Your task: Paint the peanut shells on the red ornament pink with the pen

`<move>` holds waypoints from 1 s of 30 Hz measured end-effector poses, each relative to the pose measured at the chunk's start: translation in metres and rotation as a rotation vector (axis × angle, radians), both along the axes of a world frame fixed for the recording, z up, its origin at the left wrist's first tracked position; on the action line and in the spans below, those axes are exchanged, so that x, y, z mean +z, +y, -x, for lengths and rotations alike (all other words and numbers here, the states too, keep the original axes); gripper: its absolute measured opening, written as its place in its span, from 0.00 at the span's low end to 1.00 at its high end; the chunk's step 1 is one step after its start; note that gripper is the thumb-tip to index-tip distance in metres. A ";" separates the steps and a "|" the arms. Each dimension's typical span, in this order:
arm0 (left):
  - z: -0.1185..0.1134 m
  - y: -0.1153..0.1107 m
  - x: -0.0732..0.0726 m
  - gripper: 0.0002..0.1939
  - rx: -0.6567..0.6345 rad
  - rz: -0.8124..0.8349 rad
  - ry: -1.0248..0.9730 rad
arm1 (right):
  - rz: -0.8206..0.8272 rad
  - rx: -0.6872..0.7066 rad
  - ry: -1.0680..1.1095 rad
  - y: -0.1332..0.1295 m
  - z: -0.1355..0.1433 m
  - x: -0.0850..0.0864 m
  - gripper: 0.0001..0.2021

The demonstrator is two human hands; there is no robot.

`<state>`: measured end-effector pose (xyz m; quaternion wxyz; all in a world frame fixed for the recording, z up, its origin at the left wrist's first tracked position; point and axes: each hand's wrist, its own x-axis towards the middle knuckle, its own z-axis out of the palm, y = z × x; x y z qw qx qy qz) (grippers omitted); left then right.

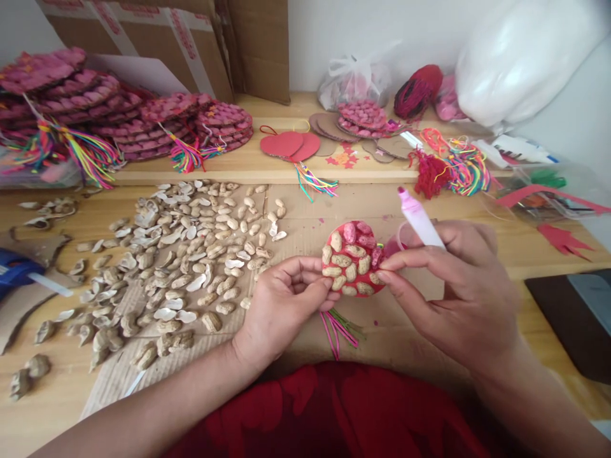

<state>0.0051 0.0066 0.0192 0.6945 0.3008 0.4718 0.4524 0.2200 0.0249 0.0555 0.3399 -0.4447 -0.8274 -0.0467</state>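
Peanut disc point(361, 278) sits in left fingers point(314, 295), right fingers point(411, 259) at its edge.

Count 'em: one left hand point(284, 308), one right hand point(472, 292), one peanut-studded disc point(361, 278)! Four pink peanuts point(350, 232) on it, roughly eleven plain peanuts point(355, 251). One marker point(420, 219), one cup point(395, 243). Two bare red discs point(277, 145) at twelve o'clock, one blue tool point(14, 267) at nine, one big white bag point(520, 70) at two!

Left hand point(281, 305) is gripping a peanut-covered disc point(351, 261), right hand point(461, 286) is pinching its far edge and holding a pink-tipped marker point(421, 219), peanut shells point(179, 254) are littering the cardboard point(300, 222).
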 end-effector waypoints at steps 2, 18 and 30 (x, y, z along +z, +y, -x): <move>0.000 0.000 0.000 0.08 -0.012 -0.012 0.012 | -0.002 0.011 -0.031 0.000 0.003 -0.001 0.07; -0.002 -0.008 0.001 0.05 -0.063 -0.136 0.115 | -0.065 -0.009 -0.196 -0.004 0.011 -0.009 0.05; -0.004 -0.011 0.000 0.05 -0.062 -0.123 0.139 | -0.065 -0.051 -0.267 -0.004 0.014 -0.014 0.01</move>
